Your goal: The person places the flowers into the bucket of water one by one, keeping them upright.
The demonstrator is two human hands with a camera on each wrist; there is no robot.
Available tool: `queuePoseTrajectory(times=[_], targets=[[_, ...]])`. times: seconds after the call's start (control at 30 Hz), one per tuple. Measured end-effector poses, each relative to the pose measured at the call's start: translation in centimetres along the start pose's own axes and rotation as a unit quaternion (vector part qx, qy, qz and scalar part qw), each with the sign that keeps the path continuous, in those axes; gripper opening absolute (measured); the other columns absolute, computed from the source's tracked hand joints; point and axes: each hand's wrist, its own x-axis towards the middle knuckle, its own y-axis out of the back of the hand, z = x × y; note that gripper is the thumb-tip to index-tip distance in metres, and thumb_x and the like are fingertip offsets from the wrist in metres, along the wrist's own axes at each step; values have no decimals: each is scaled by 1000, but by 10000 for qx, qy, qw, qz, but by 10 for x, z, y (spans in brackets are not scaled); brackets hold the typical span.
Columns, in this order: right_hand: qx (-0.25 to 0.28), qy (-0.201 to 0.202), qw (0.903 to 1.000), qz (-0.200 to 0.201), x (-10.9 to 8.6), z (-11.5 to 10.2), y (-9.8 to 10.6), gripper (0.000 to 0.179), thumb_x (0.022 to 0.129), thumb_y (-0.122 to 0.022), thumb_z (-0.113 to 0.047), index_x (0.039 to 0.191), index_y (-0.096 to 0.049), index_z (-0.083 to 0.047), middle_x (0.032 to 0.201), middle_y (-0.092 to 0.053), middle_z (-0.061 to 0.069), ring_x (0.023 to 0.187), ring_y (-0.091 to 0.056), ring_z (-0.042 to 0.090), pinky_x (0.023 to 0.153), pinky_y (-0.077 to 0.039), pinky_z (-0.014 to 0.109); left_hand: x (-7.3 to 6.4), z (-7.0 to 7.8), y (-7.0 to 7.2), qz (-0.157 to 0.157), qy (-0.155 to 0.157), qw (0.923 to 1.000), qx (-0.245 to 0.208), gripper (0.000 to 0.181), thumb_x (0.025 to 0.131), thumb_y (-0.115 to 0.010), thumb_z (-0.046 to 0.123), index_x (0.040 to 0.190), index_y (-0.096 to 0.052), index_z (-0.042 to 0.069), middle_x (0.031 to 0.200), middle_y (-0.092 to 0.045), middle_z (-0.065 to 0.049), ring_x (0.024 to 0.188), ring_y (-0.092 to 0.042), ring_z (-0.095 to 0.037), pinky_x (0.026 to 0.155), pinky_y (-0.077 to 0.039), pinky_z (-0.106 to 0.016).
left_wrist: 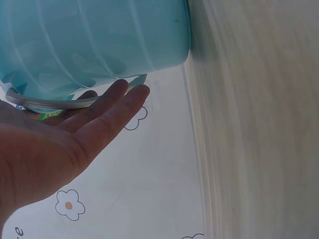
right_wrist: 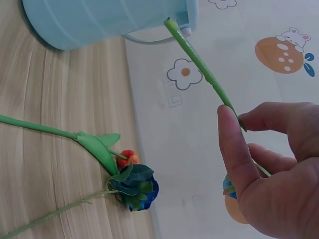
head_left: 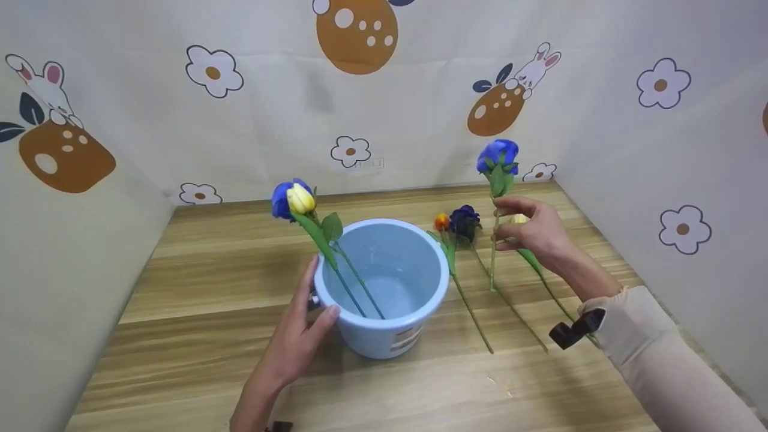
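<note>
A light blue bucket [head_left: 384, 336] stands upright on the table. Against its left side rests my left hand [head_left: 297, 336], thumb at the rim, the other fingers nearly straight along the outer wall and handle [left_wrist: 60, 104]. A yellow tulip [head_left: 301, 198] and a blue flower [head_left: 281, 201] lean over the bucket's left rim, their stems inside. Right of the bucket, my right hand [head_left: 534, 228] pinches the green stem [right_wrist: 199, 64] of a blue rose [head_left: 499, 157] between thumb and fingers. That rose is raised upright above the table, bloom on top.
On the wooden table [head_left: 198, 288], right of the bucket, lie an orange-red tulip [head_left: 442, 221], a dark blue rose [head_left: 465, 222] and a yellow flower [head_left: 519, 219] partly hidden behind my right hand. Printed cloth walls [head_left: 270, 120] enclose the back and sides.
</note>
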Motion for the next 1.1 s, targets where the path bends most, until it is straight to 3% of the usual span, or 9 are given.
queuePoseTrajectory(times=[0.23,0.47,1.1], targets=[[128,-4,9999,65,0,0,-3,65,87,-67,8,150,-51,7,122,-49,12,78,-70,13,73,-67,28,0,0,0,27,-47,10000,-4,81,106,-58,42,170,-10,39,178,-17,-6,159,-30,-40,124,-31,-66],[384,-42,9992,119,0,0,-7,61,88,-65,8,148,-52,6,119,-47,9,75,-67,11,72,-67,26,0,1,0,-11,-139,9998,-113,79,107,-57,38,171,-11,30,178,-19,-10,157,-36,-40,123,-37,-62],[1331,-349,9903,168,-4,-8,-17,63,90,-62,12,151,-48,3,114,-47,7,79,-66,12,74,-66,25,0,2,1,-11,-107,9999,-108,80,107,-57,39,171,-10,33,178,-17,-10,158,-32,-42,124,-33,-65]])
